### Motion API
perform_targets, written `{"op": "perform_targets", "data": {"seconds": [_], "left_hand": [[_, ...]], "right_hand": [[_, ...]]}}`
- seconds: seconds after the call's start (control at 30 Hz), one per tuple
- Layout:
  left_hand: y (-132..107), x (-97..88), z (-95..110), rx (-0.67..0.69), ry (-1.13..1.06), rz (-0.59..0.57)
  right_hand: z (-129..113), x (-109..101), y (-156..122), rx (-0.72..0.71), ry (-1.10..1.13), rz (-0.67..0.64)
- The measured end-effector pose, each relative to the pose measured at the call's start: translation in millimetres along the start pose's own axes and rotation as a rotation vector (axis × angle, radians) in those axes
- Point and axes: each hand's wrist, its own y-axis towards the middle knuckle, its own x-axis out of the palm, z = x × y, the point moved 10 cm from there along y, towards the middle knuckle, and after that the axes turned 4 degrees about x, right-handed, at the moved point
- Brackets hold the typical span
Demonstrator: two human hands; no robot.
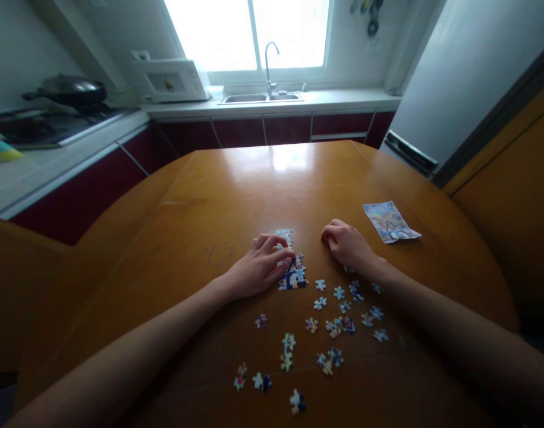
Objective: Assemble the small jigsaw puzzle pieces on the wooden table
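Observation:
My left hand [263, 264] lies over the partly joined jigsaw puzzle [293, 279], its fingers bent and apart, the fingertips touching the pieces. The hand covers the puzzle's left and middle part. To the right, apart from the puzzle, my right hand [346, 242] rests on the table with its fingers curled in. Whatever those fingers may hold is hidden. Loose puzzle pieces are scattered nearer to me: a pale blue piece [320, 285] just right of the puzzle, a cluster [338, 327] below my right hand, and a single piece [261, 321] below my left hand.
A creased picture sheet [391, 222] lies on the wooden table [200, 202], beyond my right forearm. More loose pieces [297, 402] lie close to the near edge. Past the table stand a counter with a sink [245, 99], a stove with a wok [75, 92], and a fridge [468, 89].

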Motion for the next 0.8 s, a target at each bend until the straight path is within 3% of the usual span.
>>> {"op": "perform_targets", "data": {"seconds": [0.8], "left_hand": [[0.5, -5.2, -1.3, 0.038, -0.02, 0.067]], "right_hand": [[8.2, 3.9, 9.3, 0.0, 0.079, -0.017]]}}
